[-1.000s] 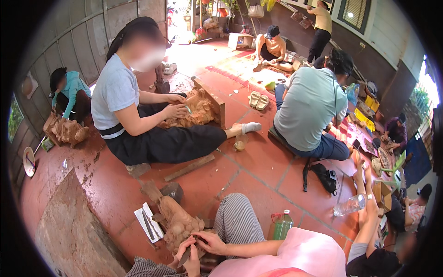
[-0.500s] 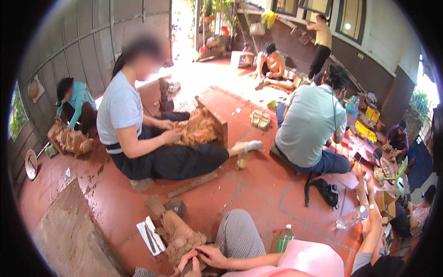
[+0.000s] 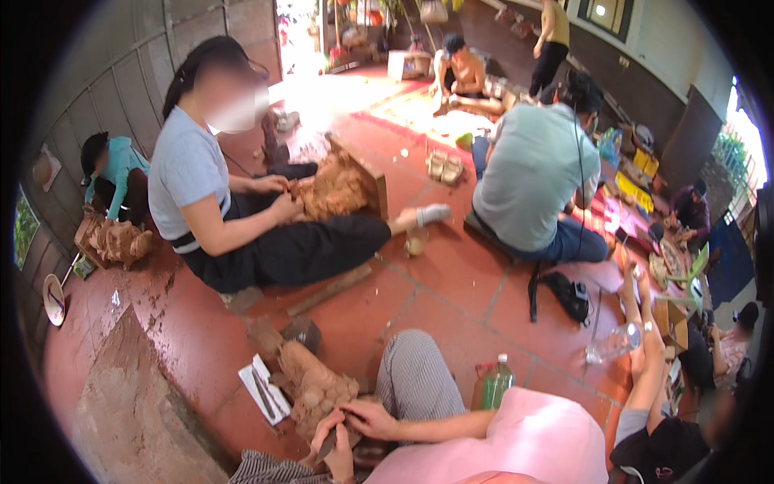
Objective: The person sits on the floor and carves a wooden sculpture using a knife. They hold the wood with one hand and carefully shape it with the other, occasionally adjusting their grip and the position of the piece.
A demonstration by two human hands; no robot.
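Note:
A brown clay sculpture [image 3: 313, 381] with rounded lumps lies on the floor between my striped trouser legs. At its near end, my left hand [image 3: 339, 453] is closed around a dark flat piece [image 3: 326, 444], whose kind I cannot make out. My right hand [image 3: 372, 420] reaches in from the right with bent fingers, its fingertips meeting those of the left beside the clay. Anything pinched in the right fingertips is too small to tell. Left of the sculpture, a white tray [image 3: 264, 390] carries thin dark modelling tools.
A large grey-brown slab [image 3: 133, 403] lies at the near left. Across from me a seated person works on a clay relief [image 3: 339, 189]. A wooden strip [image 3: 329, 290] lies between us. Right of my knee stands a green bottle [image 3: 497, 383]; a clear bottle [image 3: 614, 344] lies farther right.
The view has tipped down, so the surroundings sit higher in it. Both my hands stay together at the sculpture's near end, with the dark piece still in the left.

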